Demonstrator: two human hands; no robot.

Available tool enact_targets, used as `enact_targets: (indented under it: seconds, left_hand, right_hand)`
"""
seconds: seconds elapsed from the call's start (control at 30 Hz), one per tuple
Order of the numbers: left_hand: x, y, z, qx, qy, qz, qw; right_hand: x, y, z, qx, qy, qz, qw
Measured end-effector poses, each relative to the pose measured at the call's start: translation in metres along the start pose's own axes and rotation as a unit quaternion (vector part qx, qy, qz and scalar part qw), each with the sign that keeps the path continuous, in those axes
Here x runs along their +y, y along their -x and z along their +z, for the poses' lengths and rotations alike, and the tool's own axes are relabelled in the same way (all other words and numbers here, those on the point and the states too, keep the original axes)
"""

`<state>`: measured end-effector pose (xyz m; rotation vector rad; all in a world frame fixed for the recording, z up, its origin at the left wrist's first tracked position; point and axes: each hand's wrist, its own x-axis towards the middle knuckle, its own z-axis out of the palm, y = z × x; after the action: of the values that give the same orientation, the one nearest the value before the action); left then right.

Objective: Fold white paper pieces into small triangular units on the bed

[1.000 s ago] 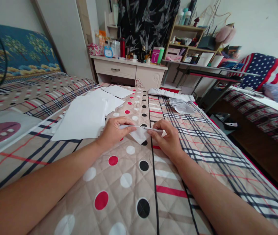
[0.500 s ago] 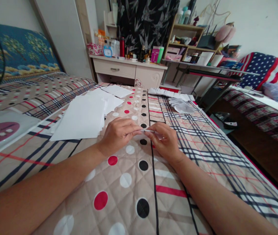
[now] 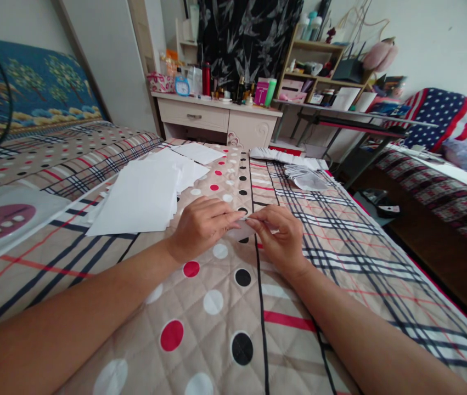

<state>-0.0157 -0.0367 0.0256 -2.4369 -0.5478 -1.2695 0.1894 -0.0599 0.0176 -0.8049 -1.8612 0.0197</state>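
Note:
My left hand (image 3: 202, 226) and my right hand (image 3: 279, 235) meet over the quilted bed cover (image 3: 225, 307), fingertips almost touching. Both pinch a small folded piece of white paper (image 3: 245, 230), which is mostly hidden between the fingers. A loose pile of white paper sheets (image 3: 142, 195) lies just left of my left hand. More white sheets (image 3: 198, 152) lie farther back. Folded white paper pieces (image 3: 305, 178) sit in a cluster beyond my right hand.
A white drawer unit (image 3: 217, 118) crowded with bottles stands behind the bed, with a wooden shelf (image 3: 319, 66) and a desk (image 3: 352, 118) to its right. A flag-patterned cover (image 3: 455, 118) lies at far right. The floor gap (image 3: 381, 206) runs along the bed's right edge.
My hands have drawn closer together along the paper, and the hanging corner of the paper seen a second ago is now folded in and hidden between the fingers.

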Motion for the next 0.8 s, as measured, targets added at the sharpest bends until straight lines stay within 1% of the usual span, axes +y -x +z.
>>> enact_targets:
  seconds: [0.17, 0.33, 0.43, 0.57, 0.63, 0.7, 0.8]
  left_hand:
    - [0.0014, 0.0004, 0.0016, 0.002, 0.024, -0.029, 0.999]
    - [0.0029, -0.0003, 0.0040, 0.013, 0.045, -0.052, 0.998]
    - [0.0036, -0.0016, 0.0026, 0.009, 0.023, -0.037, 0.999]
    - [0.0042, -0.0034, -0.0017, 0.004, -0.034, 0.018, 0.999]
    - [0.0039, -0.0039, -0.0032, 0.001, -0.049, 0.033, 0.998]
    - [0.0029, -0.0038, -0.0038, 0.001, -0.045, 0.033, 0.998]
    - [0.0001, -0.0030, -0.0029, -0.013, -0.026, 0.009, 1.000]
  right_hand:
    - [-0.0003, 0.0007, -0.0009, -0.002, 0.006, 0.025, 1.000]
    - [-0.0004, 0.0007, -0.0010, -0.015, 0.014, 0.015, 1.000]
    - [-0.0001, 0.0007, -0.0003, -0.018, 0.011, 0.003, 1.000]
    - [-0.0010, 0.0007, 0.0001, -0.016, 0.014, -0.005, 1.000]
    - [-0.0013, 0.0007, 0.0003, -0.013, 0.015, -0.011, 1.000]
    - [-0.0008, 0.0007, 0.0010, -0.018, 0.013, -0.012, 1.000]
    - [0.0016, 0.0009, 0.0025, -0.039, 0.016, -0.030, 0.999]
